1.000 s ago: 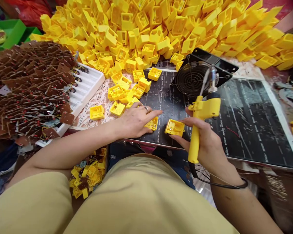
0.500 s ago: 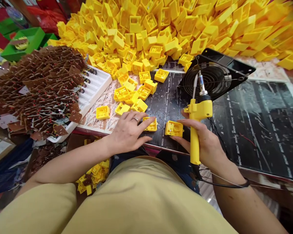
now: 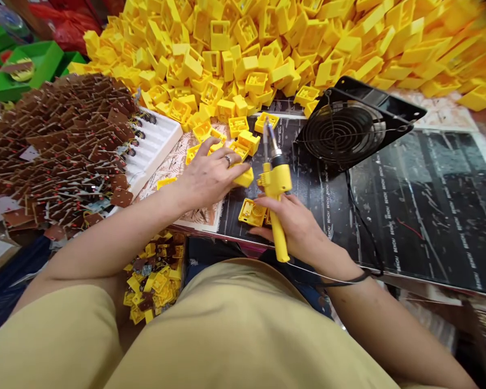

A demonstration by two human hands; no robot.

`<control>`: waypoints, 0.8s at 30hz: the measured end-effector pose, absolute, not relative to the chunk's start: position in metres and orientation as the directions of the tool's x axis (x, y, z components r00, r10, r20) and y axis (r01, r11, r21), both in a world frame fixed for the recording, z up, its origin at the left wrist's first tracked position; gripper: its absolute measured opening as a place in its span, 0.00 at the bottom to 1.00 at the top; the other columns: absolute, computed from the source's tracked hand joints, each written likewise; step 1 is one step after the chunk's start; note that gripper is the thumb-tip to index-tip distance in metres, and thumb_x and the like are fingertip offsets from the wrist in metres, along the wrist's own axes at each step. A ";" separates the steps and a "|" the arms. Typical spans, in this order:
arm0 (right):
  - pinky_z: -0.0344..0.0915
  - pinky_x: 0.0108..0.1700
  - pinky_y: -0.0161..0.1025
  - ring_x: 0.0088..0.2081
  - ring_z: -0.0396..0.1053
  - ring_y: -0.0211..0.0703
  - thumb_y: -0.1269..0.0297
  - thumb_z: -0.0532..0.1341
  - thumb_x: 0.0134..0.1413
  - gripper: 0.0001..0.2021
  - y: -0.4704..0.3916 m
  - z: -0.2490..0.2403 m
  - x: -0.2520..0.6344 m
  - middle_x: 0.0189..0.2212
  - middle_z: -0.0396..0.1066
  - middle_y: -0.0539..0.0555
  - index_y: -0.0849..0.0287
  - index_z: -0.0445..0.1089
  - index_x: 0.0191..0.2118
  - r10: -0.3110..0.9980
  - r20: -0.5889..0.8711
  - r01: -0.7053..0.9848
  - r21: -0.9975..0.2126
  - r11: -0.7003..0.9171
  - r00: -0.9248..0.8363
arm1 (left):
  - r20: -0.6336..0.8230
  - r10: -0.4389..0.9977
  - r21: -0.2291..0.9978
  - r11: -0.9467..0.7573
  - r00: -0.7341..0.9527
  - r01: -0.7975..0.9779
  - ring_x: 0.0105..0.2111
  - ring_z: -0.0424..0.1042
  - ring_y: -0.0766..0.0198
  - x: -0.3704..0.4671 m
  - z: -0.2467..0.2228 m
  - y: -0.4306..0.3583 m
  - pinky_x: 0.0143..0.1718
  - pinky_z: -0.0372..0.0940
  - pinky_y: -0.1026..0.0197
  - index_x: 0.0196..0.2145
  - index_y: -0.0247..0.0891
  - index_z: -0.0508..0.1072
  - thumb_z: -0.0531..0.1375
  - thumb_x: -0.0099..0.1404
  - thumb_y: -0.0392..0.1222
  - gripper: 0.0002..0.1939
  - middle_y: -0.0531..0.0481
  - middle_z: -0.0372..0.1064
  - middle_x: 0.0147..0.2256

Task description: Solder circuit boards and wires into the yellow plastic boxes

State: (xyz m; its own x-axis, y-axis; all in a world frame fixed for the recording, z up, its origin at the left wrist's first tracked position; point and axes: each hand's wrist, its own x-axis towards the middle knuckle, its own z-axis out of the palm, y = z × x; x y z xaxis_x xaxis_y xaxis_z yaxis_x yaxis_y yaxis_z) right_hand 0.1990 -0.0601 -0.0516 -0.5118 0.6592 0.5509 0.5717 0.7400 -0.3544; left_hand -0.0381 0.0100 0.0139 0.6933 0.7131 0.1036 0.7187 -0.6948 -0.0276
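My right hand (image 3: 302, 224) is wrapped round the yellow handle of a soldering gun (image 3: 278, 181), its metal tip pointing up and away from me. The thumb and a finger of that hand also reach to a yellow plastic case (image 3: 251, 212) lying open side up at the table's front edge. A second case beside it is mostly hidden by the fingers. My left hand (image 3: 208, 175), wearing a ring, is over the small group of loose cases. Its fingers are closed on another yellow plastic case (image 3: 243, 177); the thumb is largely hidden.
A big heap of yellow cases (image 3: 243, 59) fills the back. At left, brown circuit boards (image 3: 60, 146) are piled by a white foam tray (image 3: 157, 146). A black fan (image 3: 344, 129) stands right of centre, its cable crossing the dark table (image 3: 429, 200). Green bins (image 3: 32, 67) sit far left.
My right hand has moved left with the soldering gun, and the two front cases are now side by side. My left hand has gone forward from the front case to another one, shifting it right.
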 end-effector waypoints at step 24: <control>0.73 0.40 0.47 0.42 0.76 0.51 0.66 0.68 0.55 0.25 -0.061 -0.063 0.224 0.46 0.74 0.59 0.53 0.62 0.57 0.682 0.550 0.573 -0.392 0.720 -0.481 | 0.260 0.670 0.060 -0.730 0.695 0.681 0.51 0.71 0.55 -0.032 -0.031 -0.041 0.58 0.56 0.48 0.62 0.39 0.64 0.55 0.70 0.56 0.28 0.43 0.74 0.53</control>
